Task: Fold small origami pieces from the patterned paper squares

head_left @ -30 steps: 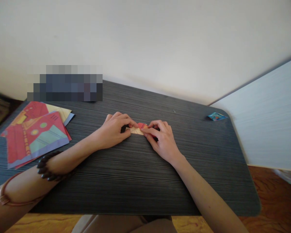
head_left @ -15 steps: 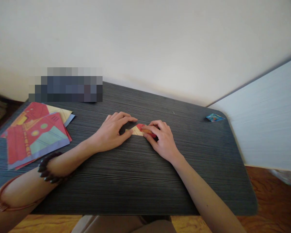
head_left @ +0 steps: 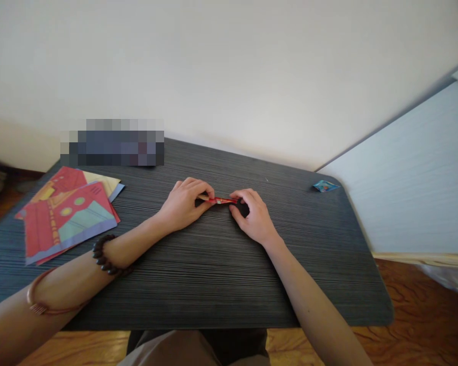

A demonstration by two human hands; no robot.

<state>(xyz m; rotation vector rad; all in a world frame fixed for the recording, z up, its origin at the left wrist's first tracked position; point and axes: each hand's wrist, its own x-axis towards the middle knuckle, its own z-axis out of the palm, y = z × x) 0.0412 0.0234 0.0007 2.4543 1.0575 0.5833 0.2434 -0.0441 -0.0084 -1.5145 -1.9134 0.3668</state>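
Observation:
A small folded piece of origami paper (head_left: 223,201), red with some lighter patches, lies low over the dark table, seen as a narrow strip. My left hand (head_left: 185,203) pinches its left end between thumb and fingers. At the other end is my right hand (head_left: 254,216), its thumb and curled forefinger parted around the paper's tip. Whether a fingertip there touches the paper, I cannot tell. Part of the paper is hidden behind my left fingers.
Several printed paper sheets (head_left: 70,218) lie overlapping on the table's left side. A blurred-out object (head_left: 116,147) stands at the back left. Toward the right edge of the dark table (head_left: 213,284) sits a small blue folded paper (head_left: 326,186). A pale panel (head_left: 416,178) rises beyond that edge.
The paper's cream and red face has turned away, leaving a thin red edge showing. My left hand has closed on its left end, while my right finger and thumb have parted. The view has shifted slightly.

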